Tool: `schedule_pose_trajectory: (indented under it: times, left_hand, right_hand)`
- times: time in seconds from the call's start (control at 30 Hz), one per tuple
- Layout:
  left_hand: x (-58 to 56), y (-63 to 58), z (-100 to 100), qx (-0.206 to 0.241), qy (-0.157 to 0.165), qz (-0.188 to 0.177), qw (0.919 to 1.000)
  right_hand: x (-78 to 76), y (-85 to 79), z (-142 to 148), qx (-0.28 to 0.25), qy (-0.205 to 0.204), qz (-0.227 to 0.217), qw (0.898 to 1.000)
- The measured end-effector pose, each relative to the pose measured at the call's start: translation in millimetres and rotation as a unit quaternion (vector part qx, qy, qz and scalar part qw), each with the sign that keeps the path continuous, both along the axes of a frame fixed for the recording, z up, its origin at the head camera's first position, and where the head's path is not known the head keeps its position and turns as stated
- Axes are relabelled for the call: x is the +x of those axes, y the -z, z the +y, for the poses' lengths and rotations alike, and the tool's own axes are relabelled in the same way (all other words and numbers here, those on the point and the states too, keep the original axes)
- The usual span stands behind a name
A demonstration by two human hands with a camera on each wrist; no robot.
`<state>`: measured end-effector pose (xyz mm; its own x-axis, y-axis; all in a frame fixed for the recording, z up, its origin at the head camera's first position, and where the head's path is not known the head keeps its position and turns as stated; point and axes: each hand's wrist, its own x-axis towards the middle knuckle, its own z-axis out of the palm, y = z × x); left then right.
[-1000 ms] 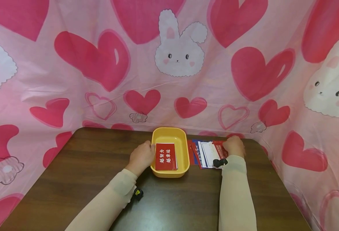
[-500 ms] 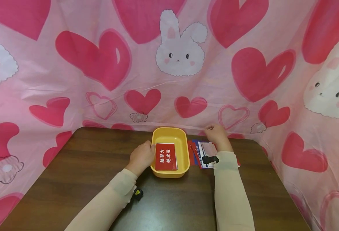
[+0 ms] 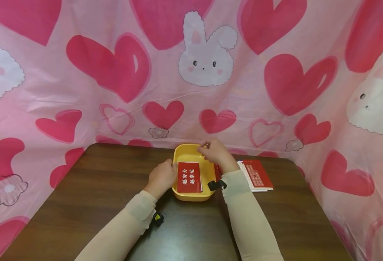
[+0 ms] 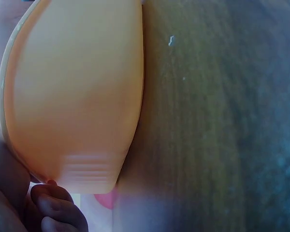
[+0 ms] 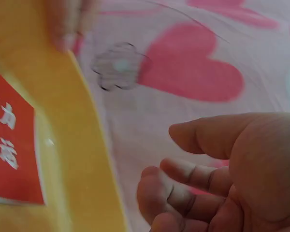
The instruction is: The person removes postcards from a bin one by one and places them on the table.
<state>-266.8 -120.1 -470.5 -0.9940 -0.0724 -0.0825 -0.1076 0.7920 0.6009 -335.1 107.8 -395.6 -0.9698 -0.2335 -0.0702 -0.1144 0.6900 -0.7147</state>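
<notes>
My left hand (image 3: 160, 177) grips the left rim of a yellow plastic bin (image 3: 191, 198), thumb and curled fingers at its edge in the left wrist view, where the bin's outer wall (image 4: 77, 96) fills much of the picture. Inside the bin lies a red card (image 3: 188, 177) with white characters, a white edge showing beneath it. My right hand (image 3: 216, 152) is over the bin's far right corner in the head view. Its fingers hang loosely curled, thumb apart from them, and hold nothing in the right wrist view.
A pile of cards (image 3: 257, 172), a red one with a printed grid uppermost, lies right of the bin, partly behind the right forearm. The dark wooden table (image 3: 106, 188) meets a pink curtain (image 3: 165, 87) with hearts and rabbits at the back.
My right hand has moved left from the card pile, across its top, to the bin's far right corner. My left hand stays at the bin's rim.
</notes>
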Motion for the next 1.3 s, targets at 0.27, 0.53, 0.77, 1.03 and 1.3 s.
schedule_pose_trajectory:
  times: [0.27, 0.53, 0.77, 1.03, 1.3]
  left_hand:
    - [-1.2, 0.3, 0.6, -0.008, 0.004, 0.001, 1.0]
    - [-1.4, 0.7, -1.0, -0.02, 0.008, 0.01, 0.9997]
    - [-1.6, 0.8, -0.6, -0.028, 0.01, 0.021, 0.9993]
    - [-2.1, 1.8, -1.4, -0.03, 0.007, 0.031, 0.999]
    - [-1.7, 0.7, -0.3, -0.023, 0.004, 0.015, 0.9996]
  right_hand:
    - [-5.0, 17.3, -34.7, 0.106, -0.006, 0.02, 0.994]
    - [-8.3, 36.1, -53.1, 0.223, -0.034, -0.006, 0.974]
    - [-16.2, 48.9, -58.2, 0.26, -0.039, -0.032, 0.964]
    - [-45.0, 74.3, -49.0, 0.261, -0.057, -0.028, 0.963]
    - [-8.8, 24.2, -34.7, 0.148, -0.036, -0.021, 0.988]
